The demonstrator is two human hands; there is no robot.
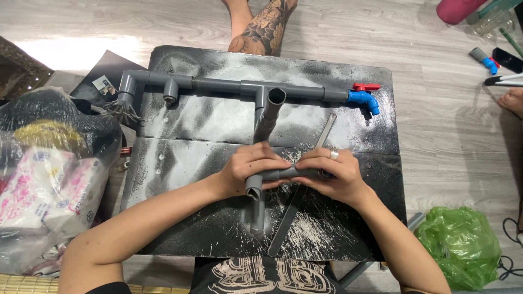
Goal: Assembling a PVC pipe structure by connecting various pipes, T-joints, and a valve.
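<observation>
My left hand (248, 169) grips a grey plastic tee fitting (256, 185) with a short pipe (257, 215) pointing toward me. My right hand (332, 171), with a ring on one finger, is closed on a short grey pipe piece (291, 173) that meets the fitting's side. Both hands rest above a black, dust-streaked table (180, 179). Beyond them lies a long grey pipe assembly (218, 85) with elbows, a tee and an upright open pipe end (275, 98). A blue tap with a red handle (364, 97) caps its right end.
A thin metal strip (305, 179) lies diagonally under my right hand. A clear bag of packages (43, 179) sits at the left, a green plastic bag (463, 245) at the lower right. Another person's tattooed leg (261, 27) is beyond the table; small tools (487, 60) lie on the floor at the upper right.
</observation>
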